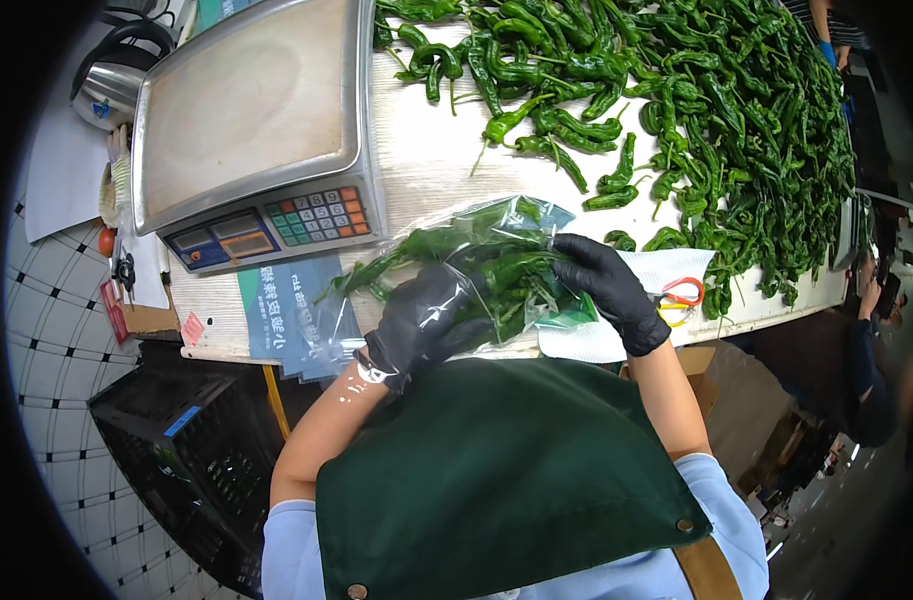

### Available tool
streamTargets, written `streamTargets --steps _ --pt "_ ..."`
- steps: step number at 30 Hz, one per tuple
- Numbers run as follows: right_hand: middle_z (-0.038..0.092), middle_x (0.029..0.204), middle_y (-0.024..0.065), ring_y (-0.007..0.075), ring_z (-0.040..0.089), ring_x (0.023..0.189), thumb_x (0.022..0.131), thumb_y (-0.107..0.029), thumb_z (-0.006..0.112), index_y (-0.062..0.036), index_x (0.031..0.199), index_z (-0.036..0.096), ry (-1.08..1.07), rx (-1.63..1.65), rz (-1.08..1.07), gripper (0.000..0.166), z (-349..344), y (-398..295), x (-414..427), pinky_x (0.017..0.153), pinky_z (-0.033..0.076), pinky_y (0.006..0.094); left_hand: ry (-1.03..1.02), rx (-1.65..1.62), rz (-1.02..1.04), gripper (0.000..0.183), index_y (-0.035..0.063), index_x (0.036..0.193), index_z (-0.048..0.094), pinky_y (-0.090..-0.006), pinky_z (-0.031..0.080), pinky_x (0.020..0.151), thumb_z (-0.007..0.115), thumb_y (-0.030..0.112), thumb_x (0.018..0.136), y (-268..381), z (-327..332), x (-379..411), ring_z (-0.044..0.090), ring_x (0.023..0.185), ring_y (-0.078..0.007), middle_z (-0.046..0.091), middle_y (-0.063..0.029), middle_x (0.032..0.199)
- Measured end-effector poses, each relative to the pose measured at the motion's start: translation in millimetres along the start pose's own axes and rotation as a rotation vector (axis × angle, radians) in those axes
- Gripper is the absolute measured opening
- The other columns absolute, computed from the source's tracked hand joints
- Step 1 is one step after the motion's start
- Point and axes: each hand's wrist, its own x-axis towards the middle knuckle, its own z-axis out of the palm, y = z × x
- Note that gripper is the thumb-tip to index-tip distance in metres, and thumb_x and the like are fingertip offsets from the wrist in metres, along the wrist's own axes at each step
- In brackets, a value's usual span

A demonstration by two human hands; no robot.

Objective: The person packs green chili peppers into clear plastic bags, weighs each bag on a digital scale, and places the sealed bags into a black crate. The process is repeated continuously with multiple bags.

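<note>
A clear plastic bag [520, 214] with green peppers [512, 281] in it is between my hands, just above the table's front edge. My left hand [430, 311], in a black glove, appears to be inside the bag, with film lying over it and its wrist. Its fingers curl against the peppers, partly hidden by them and by glare. In a matching glove, my right hand [610, 289] pinches the bag's right end from outside. Loose green peppers [614, 180] lie beyond on the white table [426, 150].
A weighing scale [254, 105] stands at left, with printed blue bags [299, 315] in front. Scissors [681, 296] rest on white textured sheeting [584, 341] at right. Peppers heap up [771, 150] farther right. Below left is a black crate [193, 450]; a person's arm [820, 22] shows top right.
</note>
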Motion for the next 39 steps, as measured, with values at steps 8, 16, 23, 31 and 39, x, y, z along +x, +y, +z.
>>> streamTargets --steps 8,16,23,31,39 --pt "0.052 0.074 -0.001 0.006 0.044 0.066 0.085 -0.014 0.053 -0.0012 0.083 0.054 0.177 0.125 0.186 0.013 14.4 -13.9 8.9 0.062 0.036 0.0207 -0.05 0.234 -0.11 0.051 0.0089 0.117 0.049 -0.0377 0.047 0.061 0.065 0.032 0.074 13.9 16.2 12.8 0.059 0.069 -0.0271 0.06 -0.0115 0.081" --pt "0.052 0.07 0.0025 0.0104 0.044 0.065 0.085 -0.018 0.054 -0.0008 0.081 0.054 0.316 -0.06 0.057 0.017 3.0 10.0 9.3 0.062 0.038 0.0255 0.118 -0.612 -0.446 0.032 0.0049 0.103 0.057 -0.0325 0.047 0.069 0.063 0.024 0.077 17.8 14.1 9.3 0.059 0.077 -0.0232 0.061 -0.0126 0.09" --pt "0.05 0.063 0.0031 0.0103 0.043 0.059 0.084 -0.016 0.055 0.0002 0.076 0.051 0.312 -0.078 -0.07 0.019 20.4 6.8 10.4 0.057 0.038 0.026 0.038 -0.215 -0.543 0.039 0.0006 0.113 0.047 -0.0241 0.045 0.072 0.061 0.007 0.078 26.8 11.3 -1.6 0.055 0.085 -0.0134 0.058 -0.0084 0.098" --pt "0.054 0.074 0.0014 0.0087 0.048 0.072 0.084 -0.013 0.057 -0.0017 0.079 0.054 0.255 0.019 0.017 0.013 12.2 18.1 3.1 0.069 0.038 0.0225 0.199 -0.858 -0.515 0.032 0.0003 0.109 0.053 -0.0271 0.044 0.076 0.057 0.017 0.083 2.2 20.9 -18.8 0.054 0.085 -0.0143 0.056 -0.0064 0.095" --pt "0.056 0.074 0.0029 0.0099 0.049 0.071 0.083 -0.014 0.057 -0.0003 0.083 0.056 0.056 -0.048 -0.051 0.014 22.2 16.4 -2.2 0.068 0.042 0.0256 -0.163 -0.823 -0.426 0.027 -0.0008 0.101 0.058 -0.0257 0.044 0.063 0.06 0.018 0.082 -13.4 0.8 -8.0 0.055 0.07 -0.0104 0.06 -0.0035 0.081"
